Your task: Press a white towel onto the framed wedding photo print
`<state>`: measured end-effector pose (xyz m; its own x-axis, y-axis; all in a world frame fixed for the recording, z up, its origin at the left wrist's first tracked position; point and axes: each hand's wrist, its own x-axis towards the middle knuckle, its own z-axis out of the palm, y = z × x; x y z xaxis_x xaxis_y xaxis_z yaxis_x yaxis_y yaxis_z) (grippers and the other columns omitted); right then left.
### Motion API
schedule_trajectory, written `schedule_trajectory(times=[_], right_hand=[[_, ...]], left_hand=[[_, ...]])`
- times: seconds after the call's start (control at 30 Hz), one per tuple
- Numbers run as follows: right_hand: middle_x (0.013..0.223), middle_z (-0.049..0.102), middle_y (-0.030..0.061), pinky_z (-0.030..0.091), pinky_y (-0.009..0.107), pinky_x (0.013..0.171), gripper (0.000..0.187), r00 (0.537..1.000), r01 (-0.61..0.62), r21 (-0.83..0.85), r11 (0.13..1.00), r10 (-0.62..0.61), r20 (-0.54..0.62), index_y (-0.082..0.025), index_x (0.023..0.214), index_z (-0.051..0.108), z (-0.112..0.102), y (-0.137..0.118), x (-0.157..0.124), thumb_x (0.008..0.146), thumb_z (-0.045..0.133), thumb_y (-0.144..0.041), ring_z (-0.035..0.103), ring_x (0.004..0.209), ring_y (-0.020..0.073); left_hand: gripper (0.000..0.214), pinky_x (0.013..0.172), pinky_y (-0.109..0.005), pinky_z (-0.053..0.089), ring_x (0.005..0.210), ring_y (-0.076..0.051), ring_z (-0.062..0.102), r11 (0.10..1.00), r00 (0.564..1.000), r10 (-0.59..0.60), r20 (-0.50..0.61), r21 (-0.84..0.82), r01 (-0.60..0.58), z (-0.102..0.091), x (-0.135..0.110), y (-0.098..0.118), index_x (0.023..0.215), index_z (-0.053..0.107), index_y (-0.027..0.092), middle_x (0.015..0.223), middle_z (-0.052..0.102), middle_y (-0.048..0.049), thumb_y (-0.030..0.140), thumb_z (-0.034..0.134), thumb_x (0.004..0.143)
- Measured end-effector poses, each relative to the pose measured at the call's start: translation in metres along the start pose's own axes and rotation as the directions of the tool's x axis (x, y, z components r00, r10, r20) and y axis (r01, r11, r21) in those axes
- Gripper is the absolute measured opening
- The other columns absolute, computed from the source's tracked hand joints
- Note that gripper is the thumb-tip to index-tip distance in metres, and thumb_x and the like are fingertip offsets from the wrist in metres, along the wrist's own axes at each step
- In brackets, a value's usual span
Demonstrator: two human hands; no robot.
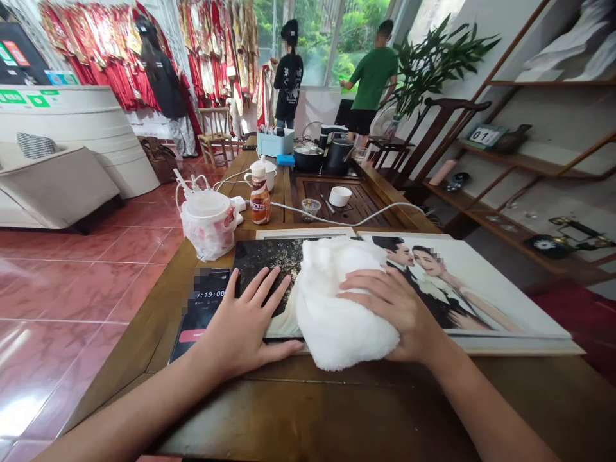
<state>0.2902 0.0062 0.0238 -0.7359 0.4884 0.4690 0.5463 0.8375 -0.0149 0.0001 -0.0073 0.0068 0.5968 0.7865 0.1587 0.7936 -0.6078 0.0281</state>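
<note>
A photo album point(255, 256) with a dark printed cover lies on the wooden table, partly under a white cloth point(332, 308). My right hand point(392, 308) grips the bunched cloth from its right side, pressing it on the album's right part. Flat on the album's left edge rests my left hand point(250, 321), its fingers spread. Beside that hand, at the left, a phone point(205, 308) lies with a timer on its screen. Right of the cloth is a large photo print of a couple point(481, 295), its left side hidden by the cloth and hand.
Behind the album stand a drink bottle point(260, 199), a wrapped white tub point(208, 221), a white cup point(340, 196) and a cable point(327, 223). A black pot point(308, 156) and kettle point(339, 155) are farther back. Shelves point(529, 160) rise at the right. Three people stand in the background.
</note>
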Motion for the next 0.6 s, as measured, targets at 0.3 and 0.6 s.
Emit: schedule_trajectory(times=[0.3,0.6], right_hand=[[0.117,0.063,0.0126,0.032,0.044,0.090,0.052,1.000,0.002,-0.003,1.000,-0.002,0.007,-0.018,0.122,0.053,-0.001,-0.001,0.000,0.072,0.061,-0.032,0.056,0.112,0.0323],[0.117,0.063,0.0123,0.031,0.043,0.090,0.051,1.000,-0.006,-0.011,1.000,0.006,0.009,-0.019,0.121,0.053,-0.001,-0.002,0.002,0.072,0.059,-0.030,0.056,0.112,0.0317]], left_hand=[[0.072,0.102,-0.076,0.020,0.140,-0.040,0.028,0.985,0.987,-0.160,0.006,-0.070,0.160,-0.007,0.002,-0.006,0.149,0.029,0.042,0.154,0.033,-0.0073,0.075,0.040,0.087],[0.063,0.098,-0.070,0.035,0.138,-0.039,0.027,0.953,0.981,-0.172,0.087,-0.237,0.188,-0.012,0.004,-0.016,0.146,0.033,0.047,0.150,0.032,-0.0072,0.072,0.042,0.088]])
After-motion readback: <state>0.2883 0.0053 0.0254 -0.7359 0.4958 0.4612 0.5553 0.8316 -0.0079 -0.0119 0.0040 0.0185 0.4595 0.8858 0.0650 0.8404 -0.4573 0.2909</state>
